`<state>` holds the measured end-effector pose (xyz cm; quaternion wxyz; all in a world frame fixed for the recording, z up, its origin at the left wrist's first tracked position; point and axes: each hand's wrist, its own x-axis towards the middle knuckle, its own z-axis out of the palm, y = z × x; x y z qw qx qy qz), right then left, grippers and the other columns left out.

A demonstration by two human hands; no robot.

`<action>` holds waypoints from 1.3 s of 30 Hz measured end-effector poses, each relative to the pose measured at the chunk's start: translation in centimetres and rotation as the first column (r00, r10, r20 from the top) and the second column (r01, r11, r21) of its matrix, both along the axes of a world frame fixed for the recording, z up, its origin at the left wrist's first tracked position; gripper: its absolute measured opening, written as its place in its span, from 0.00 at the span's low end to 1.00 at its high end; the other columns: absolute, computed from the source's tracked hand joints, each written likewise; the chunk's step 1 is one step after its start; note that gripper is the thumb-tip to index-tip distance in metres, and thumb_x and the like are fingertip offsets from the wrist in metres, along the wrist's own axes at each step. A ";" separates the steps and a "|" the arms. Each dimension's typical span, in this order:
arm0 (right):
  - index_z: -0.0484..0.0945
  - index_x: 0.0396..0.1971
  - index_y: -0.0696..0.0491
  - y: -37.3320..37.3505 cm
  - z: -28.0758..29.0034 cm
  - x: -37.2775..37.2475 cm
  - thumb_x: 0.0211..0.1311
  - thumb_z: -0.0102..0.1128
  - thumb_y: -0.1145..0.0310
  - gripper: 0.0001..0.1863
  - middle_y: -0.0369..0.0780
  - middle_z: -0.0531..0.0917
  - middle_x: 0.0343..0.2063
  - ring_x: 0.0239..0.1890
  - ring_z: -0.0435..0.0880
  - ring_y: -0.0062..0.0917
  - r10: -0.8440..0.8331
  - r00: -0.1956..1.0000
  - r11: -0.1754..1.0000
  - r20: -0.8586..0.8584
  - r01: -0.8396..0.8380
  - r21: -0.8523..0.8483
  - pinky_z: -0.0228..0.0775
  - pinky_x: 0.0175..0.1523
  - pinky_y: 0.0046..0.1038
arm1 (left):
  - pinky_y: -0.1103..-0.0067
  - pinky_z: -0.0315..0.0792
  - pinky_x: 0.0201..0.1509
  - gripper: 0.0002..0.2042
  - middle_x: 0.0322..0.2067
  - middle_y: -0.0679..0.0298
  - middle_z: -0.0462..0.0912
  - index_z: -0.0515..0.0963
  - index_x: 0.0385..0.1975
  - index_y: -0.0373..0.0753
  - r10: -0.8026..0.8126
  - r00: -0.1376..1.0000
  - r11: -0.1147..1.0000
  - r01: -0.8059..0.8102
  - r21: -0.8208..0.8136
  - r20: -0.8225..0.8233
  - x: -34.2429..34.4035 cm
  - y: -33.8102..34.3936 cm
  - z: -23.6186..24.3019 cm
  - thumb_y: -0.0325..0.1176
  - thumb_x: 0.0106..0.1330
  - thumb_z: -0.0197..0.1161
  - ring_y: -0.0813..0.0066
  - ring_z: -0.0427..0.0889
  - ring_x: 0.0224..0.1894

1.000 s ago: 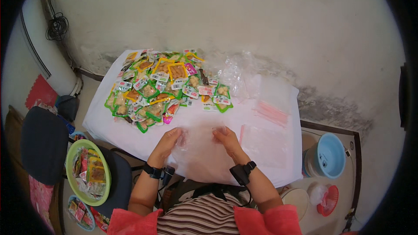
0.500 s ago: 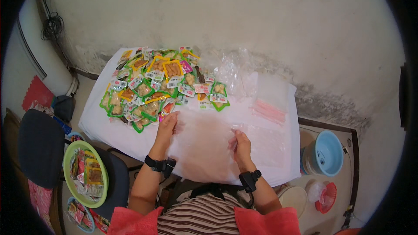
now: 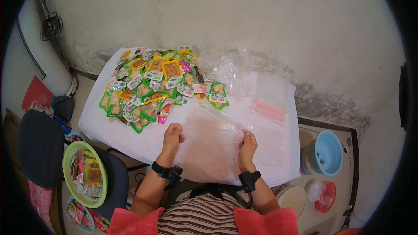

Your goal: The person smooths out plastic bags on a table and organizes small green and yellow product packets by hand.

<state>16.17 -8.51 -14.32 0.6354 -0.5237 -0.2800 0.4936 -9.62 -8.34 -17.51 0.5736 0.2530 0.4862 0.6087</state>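
A clear plastic bag [image 3: 204,143] is stretched between my two hands over the white cloth of the table [image 3: 96,117]. My left hand [image 3: 173,135] pinches its left edge, and my right hand [image 3: 245,143] pinches its right side. A heap of small sealed food packets [image 3: 152,82] with green, yellow and pink borders lies beyond them. Flat clear bags with pink strips [image 3: 267,109] lie at the right, with crumpled clear plastic [image 3: 235,69] behind.
A black chair [image 3: 39,143] stands left, with a green basin of packets [image 3: 101,193] on a seat. Another small basin [image 3: 80,213] sits below. A blue basin [image 3: 328,152] and red basket [image 3: 324,204] are at the right. A wall backs the table.
My left hand went forward, then back down, while my right hand moved rightward and down, now a little farther from the left. The clear bag now spreads wider between them.
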 end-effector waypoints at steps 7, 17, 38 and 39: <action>0.73 0.37 0.54 -1.0 -1.4 -0.6 0.66 0.48 0.59 0.13 0.31 0.71 0.14 0.14 0.68 0.15 -0.022 0.996 0.996 -0.087 0.030 0.089 0.60 0.20 0.17 | 0.77 0.70 0.37 0.12 0.34 0.66 0.75 0.69 0.38 0.44 -0.007 0.936 1.000 0.011 -0.010 0.353 1.3 -0.7 0.6 0.45 0.66 0.52 0.78 0.75 0.34; 0.71 0.42 0.54 -5.4 -1.5 1.1 0.61 0.55 0.62 0.14 0.36 0.78 0.33 0.32 0.76 0.18 0.711 0.685 0.703 0.160 -0.682 -0.201 0.71 0.33 0.20 | 0.73 0.73 0.41 0.08 0.43 0.59 0.76 0.70 0.39 0.41 0.150 0.915 0.986 -0.166 0.008 0.375 1.5 0.9 -0.8 0.38 0.67 0.50 0.67 0.77 0.41; 0.74 0.33 0.56 0.3 0.3 -1.9 0.61 0.53 0.66 0.08 0.37 0.79 0.21 0.22 0.79 0.21 0.389 0.898 0.921 0.205 -0.381 -0.077 0.70 0.27 0.19 | 0.79 0.72 0.29 0.12 0.25 0.61 0.79 0.75 0.42 0.36 -0.045 0.643 0.902 0.355 0.246 -0.765 -2.4 6.7 8.0 0.36 0.64 0.52 0.73 0.78 0.23; 0.73 0.35 0.57 0.1 -0.5 -0.7 0.61 0.52 0.66 0.09 0.38 0.79 0.22 0.23 0.80 0.22 0.351 0.902 0.936 0.250 -0.338 -0.095 0.70 0.27 0.21 | 0.73 0.72 0.38 0.14 0.28 0.56 0.78 0.75 0.42 0.35 -0.024 0.408 0.932 0.339 0.127 -0.913 -1.6 5.9 8.8 0.38 0.62 0.55 0.63 0.78 0.31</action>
